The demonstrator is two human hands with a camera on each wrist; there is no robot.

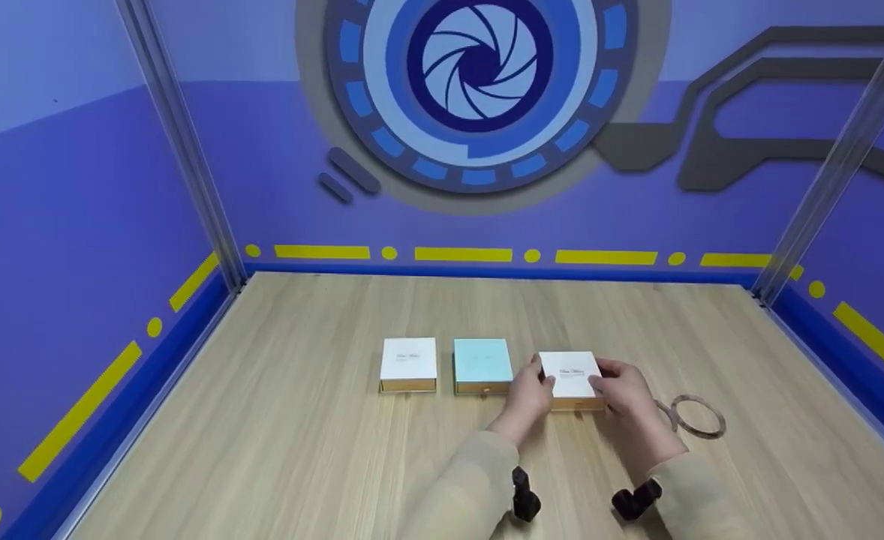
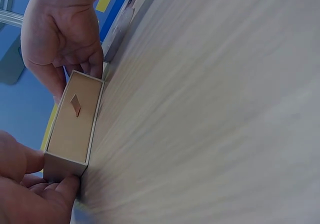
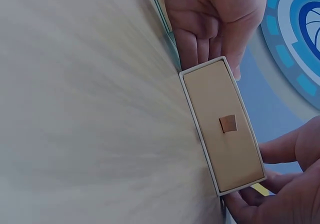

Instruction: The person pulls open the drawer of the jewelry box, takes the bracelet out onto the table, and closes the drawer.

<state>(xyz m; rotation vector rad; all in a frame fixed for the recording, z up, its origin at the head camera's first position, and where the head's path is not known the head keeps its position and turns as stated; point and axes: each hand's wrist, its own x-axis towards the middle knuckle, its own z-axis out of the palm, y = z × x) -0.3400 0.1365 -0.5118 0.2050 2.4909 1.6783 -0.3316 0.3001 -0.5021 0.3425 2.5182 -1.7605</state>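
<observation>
Both hands hold a white drawer box [image 1: 571, 369] by its opposite sides, at the right end of a row. My left hand [image 1: 530, 397] grips the left side, with the thumb at the top edge; my right hand [image 1: 628, 391] grips the right side the same way. Dark script marks the lid. In the left wrist view, the tan drawer front [image 2: 75, 124] carries a small pull tab [image 2: 75, 105] and sits closed. Fingers of the right hand [image 3: 285, 184] reach under the box's lower corner in the right wrist view. Whether the box touches the table cannot be told.
Left of the held box stand a pale turquoise drawer box [image 1: 482, 361] and another white box [image 1: 409, 360]. Two brownish rings [image 1: 699, 433] lie beside the right wrist, one partly hidden. The wooden table [image 1: 299, 435] meets blue-purple walls [image 1: 262, 172] at its back and sides.
</observation>
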